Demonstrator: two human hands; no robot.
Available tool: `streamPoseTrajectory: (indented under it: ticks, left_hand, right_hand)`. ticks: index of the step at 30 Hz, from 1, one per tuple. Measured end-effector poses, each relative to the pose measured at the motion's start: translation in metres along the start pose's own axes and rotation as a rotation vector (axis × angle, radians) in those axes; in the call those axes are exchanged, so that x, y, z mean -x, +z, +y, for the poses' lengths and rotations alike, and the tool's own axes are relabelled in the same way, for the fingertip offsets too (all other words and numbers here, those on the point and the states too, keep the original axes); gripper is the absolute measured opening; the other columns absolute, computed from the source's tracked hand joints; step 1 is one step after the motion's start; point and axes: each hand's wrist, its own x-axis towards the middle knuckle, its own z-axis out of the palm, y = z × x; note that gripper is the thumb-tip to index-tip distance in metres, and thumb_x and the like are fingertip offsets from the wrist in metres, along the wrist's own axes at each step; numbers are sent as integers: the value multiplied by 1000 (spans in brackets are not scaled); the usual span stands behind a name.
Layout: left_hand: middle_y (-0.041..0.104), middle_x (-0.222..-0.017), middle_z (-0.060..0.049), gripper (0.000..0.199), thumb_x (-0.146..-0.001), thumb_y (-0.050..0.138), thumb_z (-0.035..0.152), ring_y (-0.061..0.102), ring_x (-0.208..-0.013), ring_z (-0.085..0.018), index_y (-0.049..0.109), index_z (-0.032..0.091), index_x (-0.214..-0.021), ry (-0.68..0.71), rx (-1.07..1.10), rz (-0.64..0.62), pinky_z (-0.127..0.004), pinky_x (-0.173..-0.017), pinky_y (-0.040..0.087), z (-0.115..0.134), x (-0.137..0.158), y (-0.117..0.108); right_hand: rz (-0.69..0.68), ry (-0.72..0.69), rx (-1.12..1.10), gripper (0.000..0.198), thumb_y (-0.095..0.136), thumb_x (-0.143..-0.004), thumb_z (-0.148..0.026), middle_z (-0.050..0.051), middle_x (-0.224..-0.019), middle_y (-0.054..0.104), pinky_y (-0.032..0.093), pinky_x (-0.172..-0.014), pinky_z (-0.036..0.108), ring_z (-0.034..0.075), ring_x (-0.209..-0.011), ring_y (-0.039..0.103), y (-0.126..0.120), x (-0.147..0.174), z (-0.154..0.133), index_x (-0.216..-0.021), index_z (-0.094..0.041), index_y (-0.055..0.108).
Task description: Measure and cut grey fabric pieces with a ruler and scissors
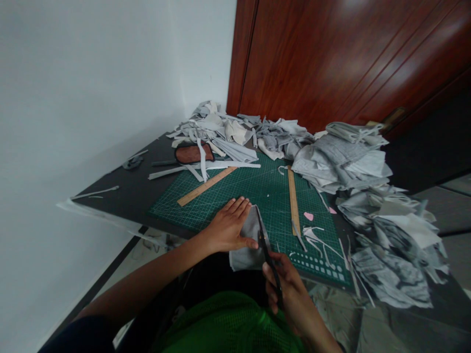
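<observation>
A piece of grey cloth [250, 226] lies over the near edge of the green cutting mat [253, 184], its lower part hanging toward me. My left hand [232, 226] rests flat on its left side, fingers stretched out and pointing away. In my right hand [282, 280] is a pair of black scissors [265, 250], fingers wrapped round the handles. The blades point away from me and lie along the cloth's right edge. Whether they are parted I cannot tell.
One wooden ruler [208, 186] lies left on the mat, another ruler [293, 201] right. Thin cloth offcuts [318, 242] lie nearby. Heaped grey fabric [342, 159] covers the right side; more scraps [217, 130] and a brown pad [193, 153] sit at the back. A wooden door [331, 63] stands behind.
</observation>
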Motion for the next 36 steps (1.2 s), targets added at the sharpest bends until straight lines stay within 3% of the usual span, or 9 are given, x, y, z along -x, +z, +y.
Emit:
streamPoseTrajectory:
  ticks: [9,14,16,18,22,27,31,33,36]
  left_hand:
    - [30,-168,-25,128,-78,30,100,22,-160,-37,32,1,-160,1,20,32,-48,-131,13,-1,0,3]
    - [25,-169,-27,123,-81,38,96,14,-161,-39,32,1,-160,54,22,99,-52,-130,14,-1,2,-1]
    - [28,-169,-26,113,-84,45,90,16,-160,-40,36,5,-158,125,12,149,-53,-129,19,0,5,-3]
    - [43,-162,-22,93,-90,54,79,30,-156,-38,47,11,-152,213,12,174,-53,-124,29,1,8,-6]
    - [69,-127,-12,44,-99,63,56,61,-126,-28,68,17,-118,289,61,125,-42,-107,48,2,8,-10]
    - [69,-119,-7,20,-101,65,39,63,-117,-23,68,19,-102,243,48,69,-37,-102,50,9,-1,-18]
    - [70,-119,-11,14,-102,63,28,61,-123,-28,69,16,-103,129,-180,36,-43,-102,51,26,-8,-17]
    - [68,-128,-15,16,-103,56,17,58,-129,-31,71,13,-106,66,-315,32,-46,-100,51,34,-11,-14]
    - [69,-126,-16,24,-101,50,7,63,-118,-31,71,10,-111,25,-358,-7,-44,-88,54,34,-18,-15]
  right_hand:
    - [51,21,-107,59,86,-71,-63,-12,-65,53,30,-29,13,4,-38,35,-7,-6,7,-106,-26,56]
    - [34,44,-109,64,89,-66,-64,-12,-66,54,32,-30,14,4,-39,37,-8,-6,1,-104,-25,56]
    - [34,56,-110,65,90,-65,-64,-11,-65,54,32,-30,14,4,-39,37,-7,-5,-1,-104,-24,57]
    - [39,67,-107,65,90,-64,-66,-11,-65,54,31,-30,14,4,-39,37,-6,-2,-3,-103,-24,58]
    - [34,74,-119,63,89,-65,-66,-11,-66,53,30,-30,14,4,-40,37,-11,8,-2,-102,-24,59]
    - [51,97,-178,57,87,-73,-60,-9,-69,55,30,-31,14,5,-41,38,-33,17,4,-108,-25,60]
    - [244,-2,-180,62,90,-69,-60,-9,-67,56,31,-32,14,7,-43,42,-40,18,4,-111,-28,57]
    - [296,-62,-167,63,91,-69,-60,-10,-65,53,34,-34,15,8,-43,43,-40,20,3,-112,-30,56]
    - [288,-55,-154,65,90,-69,-64,-10,-62,52,32,-35,15,8,-42,42,-38,29,6,-114,-32,56]
